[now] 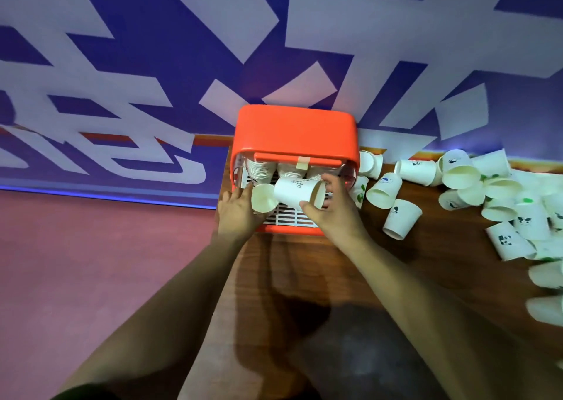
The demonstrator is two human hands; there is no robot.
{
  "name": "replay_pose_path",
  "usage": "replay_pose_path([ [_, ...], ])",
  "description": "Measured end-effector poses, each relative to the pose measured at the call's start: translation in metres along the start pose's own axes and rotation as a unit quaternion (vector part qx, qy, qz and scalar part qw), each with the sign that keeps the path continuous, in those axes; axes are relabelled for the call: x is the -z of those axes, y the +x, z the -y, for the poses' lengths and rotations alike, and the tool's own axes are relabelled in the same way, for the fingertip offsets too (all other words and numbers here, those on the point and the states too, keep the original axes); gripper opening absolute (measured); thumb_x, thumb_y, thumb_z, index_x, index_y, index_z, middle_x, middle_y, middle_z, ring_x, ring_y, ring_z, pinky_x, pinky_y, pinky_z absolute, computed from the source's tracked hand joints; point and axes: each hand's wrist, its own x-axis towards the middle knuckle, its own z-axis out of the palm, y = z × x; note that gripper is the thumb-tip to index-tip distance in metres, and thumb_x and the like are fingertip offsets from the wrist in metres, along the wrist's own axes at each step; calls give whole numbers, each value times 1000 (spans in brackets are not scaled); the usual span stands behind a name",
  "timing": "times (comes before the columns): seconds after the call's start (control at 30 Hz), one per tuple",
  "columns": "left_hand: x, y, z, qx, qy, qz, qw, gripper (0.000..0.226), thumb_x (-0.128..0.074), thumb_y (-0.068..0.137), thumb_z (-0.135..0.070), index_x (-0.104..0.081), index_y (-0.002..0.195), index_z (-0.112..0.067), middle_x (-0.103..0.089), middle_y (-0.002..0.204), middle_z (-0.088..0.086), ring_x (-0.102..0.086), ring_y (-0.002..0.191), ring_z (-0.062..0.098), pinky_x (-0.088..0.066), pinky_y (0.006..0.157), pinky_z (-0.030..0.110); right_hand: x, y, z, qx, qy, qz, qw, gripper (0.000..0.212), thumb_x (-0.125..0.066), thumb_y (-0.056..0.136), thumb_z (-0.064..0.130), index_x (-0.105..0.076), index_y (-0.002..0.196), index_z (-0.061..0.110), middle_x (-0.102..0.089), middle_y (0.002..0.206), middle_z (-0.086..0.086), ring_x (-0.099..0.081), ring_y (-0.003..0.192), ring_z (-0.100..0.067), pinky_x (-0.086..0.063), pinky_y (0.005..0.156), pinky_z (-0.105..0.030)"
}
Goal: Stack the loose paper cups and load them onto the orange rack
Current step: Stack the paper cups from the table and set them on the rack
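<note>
Forward, arms outstretched — left hand (237,212) holding left cup (263,199), right hand (332,209) gripping sideways cup (296,190), over orange rack (292,131).

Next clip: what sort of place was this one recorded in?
Probably a drinks corner in a public or event venue, not a home: a blue wall with huge white lettering, a wooden table set against it, and many loose paper cups beside an orange rack.

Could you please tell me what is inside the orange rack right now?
Stacked paper cups sit at the back on a white slatted tray. The left hand and right hand, each holding a cup, cover the tray's middle; anything beneath is hidden.
</note>
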Motion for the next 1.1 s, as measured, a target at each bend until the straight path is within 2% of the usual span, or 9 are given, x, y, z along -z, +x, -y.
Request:
replay_pose_path([
  [0.13, 3, 2, 10, -29, -3, 22, 999, 91, -84, 69, -42, -45, 141, -3, -58, 130, 21, -48, 122, 44, -41, 99, 48, -17, 5, 7, 38, -38, 17, 998, 70, -78, 75, 34, -44, 134, 18, -52, 130, -4, -53, 116, -21, -47, 99, -39],
  [0.2, 8, 2, 14, -17, -29, 27, 999, 74, -81, 73, -24, -50, 136, -2, -55, 131, 21, -50, 121, 42, -40, 99, 45, -27, 5, 10, 67, -66, 14, 995, 73, -79, 75, 33, -44, 137, 16, -50, 131, -6, -48, 120, -22, -40, 101, -30],
  [0.3, 18, -2, 16, 2, -101, 17, 995, 47, -65, 84, -9, -56, 131, -5, -58, 130, 15, -54, 118, 33, -41, 96, 33, -45, 11, 13, 113, -105, -5, 988, 78, -81, 72, 33, -46, 138, 12, -50, 129, -9, -47, 123, -27, -37, 104, -35],
  [0.47, 31, -10, 10, 69, -253, 27, 965, 29, -48, 101, -22, -63, 124, -14, -68, 115, 1, -62, 108, 18, -44, 88, 25, -64, 28, 17, 138, -169, 38, 975, 86, -81, 72, 40, -42, 142, 10, -47, 137, -7, -42, 129, -25, -33, 107, -33],
  [0.57, 30, -10, 10, 68, -290, 41, 954, 31, -41, 104, -28, -65, 118, -14, -71, 109, 2, -65, 103, 18, -49, 91, 31, -74, 37, 12, 126, -183, 88, 971, 91, -80, 73, 44, -36, 146, 10, -45, 144, -8, -39, 134, -25, -33, 110, -34],
  [0.63, 28, -7, 12, 71, -278, 44, 957, 31, -44, 103, -26, -65, 121, -14, -71, 112, 5, -65, 105, 19, -50, 93, 33, -77, 41, 5, 92, -173, 101, 975, 85, -79, 75, 41, -38, 144, 11, -52, 138, -9, -48, 127, -26, -41, 98, -31],
  [0.73, 28, -6, 13, 41, -220, 63, 973, 30, -52, 99, -21, -64, 126, -14, -70, 115, 1, -62, 100, 11, -41, 80, 18, -81, 39, -4, 45, -141, 129, 981, 67, -76, 80, 30, -44, 137, 17, -64, 119, -7, -63, 103, -22, -44, 78, -27],
  [0.83, 28, -5, 13, 28, -204, 51, 977, 32, -57, 96, -16, -63, 128, -13, -70, 120, 3, -64, 106, 15, -42, 82, 18, -88, 36, -9, 29, -93, 134, 986, 66, -74, 82, 25, -44, 141, 20, -67, 116, -6, -66, 98, -20, -53, 85, -35],
  [1.1, 23, -9, 13, 37, -172, 0, 984, 37, -63, 92, -10, -62, 130, -7, -71, 117, 12, -66, 108, 25, -50, 93, 30, -96, 36, -9, 21, -97, 127, 987, 60, -71, 86, 28, -46, 139, 18, -65, 118, -5, -63, 106, -23, -52, 89, -39],
])
